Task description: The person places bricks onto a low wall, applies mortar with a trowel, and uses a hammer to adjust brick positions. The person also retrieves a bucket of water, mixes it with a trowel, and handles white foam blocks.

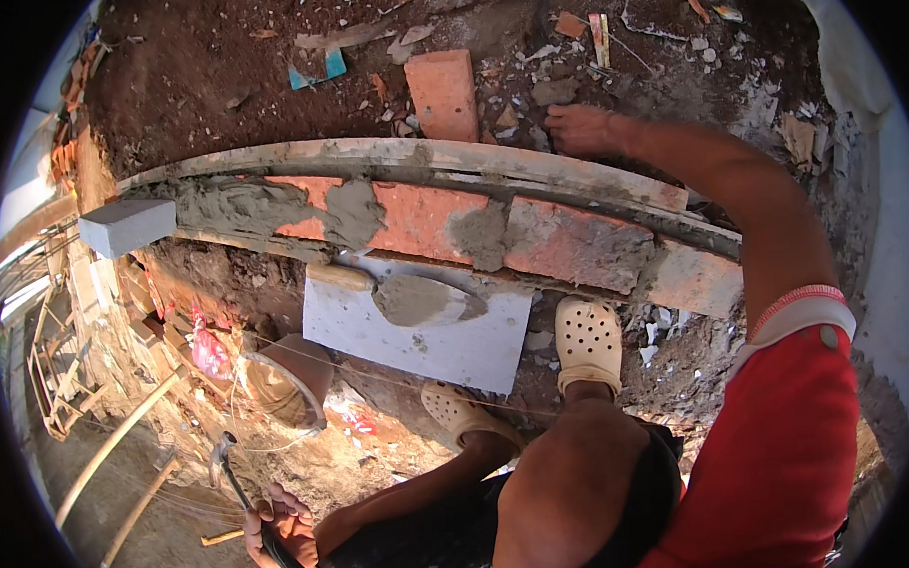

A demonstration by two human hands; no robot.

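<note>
My left hand (288,530), low at the left, holds a hammer (244,494) by its black handle, metal head pointing up. Across the brick course, my right hand (579,129) reaches down to the rubble beside a grey lump of mortar (556,91). Its fingers are curled; whatever is under them is hidden. Between the hands runs a row of red bricks (427,220) with wet mortar (237,206) on top, along a long wooden board (390,151). A loose red brick (442,94) lies beyond the board. A mortar-covered trowel (415,299) rests on a white board (361,322).
A pale grey block (127,227) sits at the row's left end. A bucket (283,385) lies tipped beside a red plastic bag (210,351). A thin string (378,375) crosses near my beige clogs (589,344). Bamboo poles (115,451) lie at left; a pale wall (877,199) stands at right.
</note>
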